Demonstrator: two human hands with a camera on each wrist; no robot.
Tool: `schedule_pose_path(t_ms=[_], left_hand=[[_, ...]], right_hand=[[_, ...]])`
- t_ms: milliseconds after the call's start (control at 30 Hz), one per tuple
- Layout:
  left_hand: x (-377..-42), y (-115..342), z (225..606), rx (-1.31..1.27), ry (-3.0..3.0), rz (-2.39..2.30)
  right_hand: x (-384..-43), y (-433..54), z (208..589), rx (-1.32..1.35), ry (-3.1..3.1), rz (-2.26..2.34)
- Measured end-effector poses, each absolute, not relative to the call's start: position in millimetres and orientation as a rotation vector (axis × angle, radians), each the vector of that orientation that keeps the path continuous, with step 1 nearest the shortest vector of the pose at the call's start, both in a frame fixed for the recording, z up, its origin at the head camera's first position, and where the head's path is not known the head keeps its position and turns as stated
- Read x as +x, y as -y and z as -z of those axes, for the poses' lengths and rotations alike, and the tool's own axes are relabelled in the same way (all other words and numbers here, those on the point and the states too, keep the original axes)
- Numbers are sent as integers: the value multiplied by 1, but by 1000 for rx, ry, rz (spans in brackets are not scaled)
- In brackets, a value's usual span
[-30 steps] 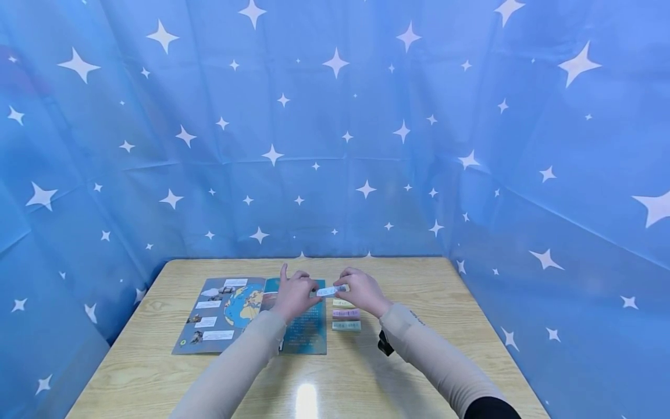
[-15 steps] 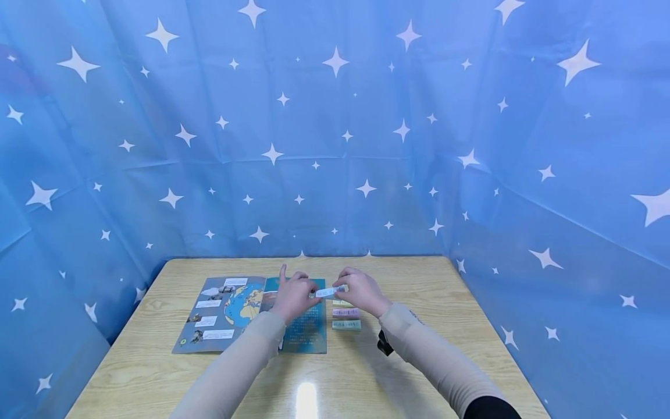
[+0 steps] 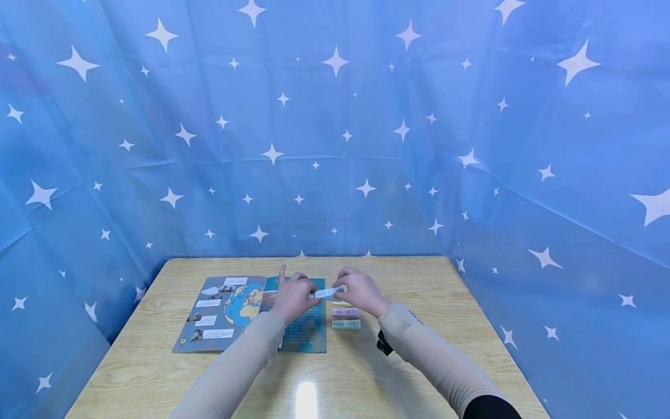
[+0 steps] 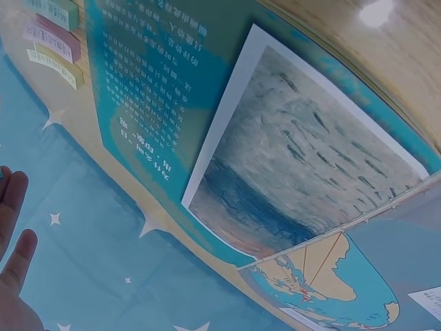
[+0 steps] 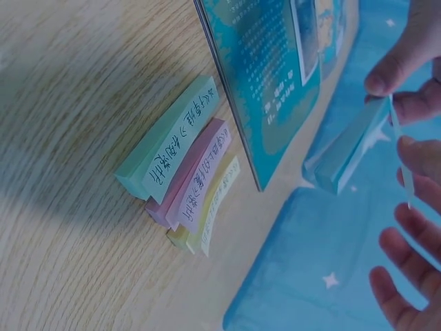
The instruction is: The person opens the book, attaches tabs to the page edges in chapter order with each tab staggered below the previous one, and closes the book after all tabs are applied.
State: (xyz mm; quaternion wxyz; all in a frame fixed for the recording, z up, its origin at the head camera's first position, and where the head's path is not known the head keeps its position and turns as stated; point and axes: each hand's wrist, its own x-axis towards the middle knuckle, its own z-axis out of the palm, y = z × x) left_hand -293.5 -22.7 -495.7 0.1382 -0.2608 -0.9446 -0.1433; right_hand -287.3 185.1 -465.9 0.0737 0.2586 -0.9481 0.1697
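My left hand (image 3: 294,297) pinches one end of a light blue sticky note pad (image 5: 344,155) between thumb and fingers. My right hand (image 3: 364,291) meets it from the other side and pinches a thin sheet (image 5: 405,176) that stands away from the pad at an angle. In the head view the pad shows as a pale strip of handwriting between the two hands, above the table. Loosely spread fingers (image 4: 15,255) of the left hand show at the edge of the left wrist view. Under the hands lies an open picture book (image 3: 306,337).
Green (image 5: 165,138), pink (image 5: 189,176) and yellow (image 5: 203,210) sticky note pads with handwriting lie in a row right of the book. The book shows a globe map (image 3: 243,305) and a painting (image 4: 296,152). A blue star-printed curtain (image 3: 335,128) surrounds the wooden table (image 3: 434,337).
Both hands stay almost where they were, still pinching. The pale blue strip between them has shifted very slightly left.
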Motion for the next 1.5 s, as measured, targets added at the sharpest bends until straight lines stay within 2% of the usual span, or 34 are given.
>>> schedule_pose_path(t_ms=[333,767,1500], left_hand=[[-294,26,498,-762,2745,428],[-291,34,505,-748,2745,499],[-259,-9,541,-982,2794,470]], right_hand=[[-288,-187,467,801,2844,-471],[-293,-197,465,679,2864,-520],[-303,-210,477,534,2936,-687]])
